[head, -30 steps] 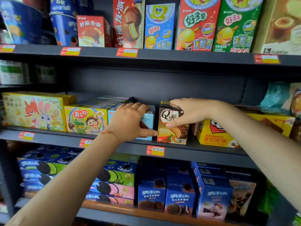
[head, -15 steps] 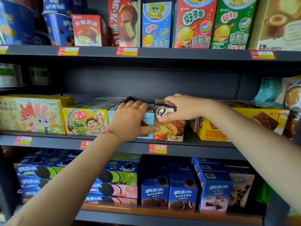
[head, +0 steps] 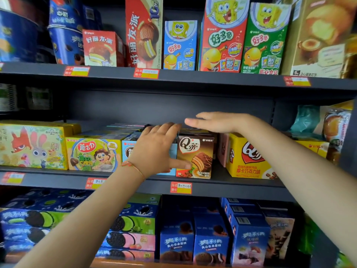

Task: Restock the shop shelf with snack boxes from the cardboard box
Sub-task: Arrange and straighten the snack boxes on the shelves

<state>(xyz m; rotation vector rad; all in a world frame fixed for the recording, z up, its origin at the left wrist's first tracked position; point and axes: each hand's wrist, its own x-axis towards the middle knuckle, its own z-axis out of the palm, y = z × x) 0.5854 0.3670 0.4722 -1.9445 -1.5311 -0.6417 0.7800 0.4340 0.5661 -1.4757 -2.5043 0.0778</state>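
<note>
Grey metal formed the middle shelf (head: 222,185), which held, left to right, one yellow cartoon box (head: 32,146), one mushroom-biscuit box (head: 93,152), one light-blue box (head: 128,149), one brown snack box (head: 195,156) and one yellow mocha box (head: 247,157). Across the light-blue box lay the left hand (head: 156,149), fingers straight, thumb touching the brown box. Just above that box, the right hand (head: 218,122) hovered flat and spread, holding nothing.

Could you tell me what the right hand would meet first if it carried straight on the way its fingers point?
Probably the left hand: the right hand lies flat above the brown Q-brand cake box, fingers pointing left toward the left hand's fingertips, though depth between them is unclear.
</note>
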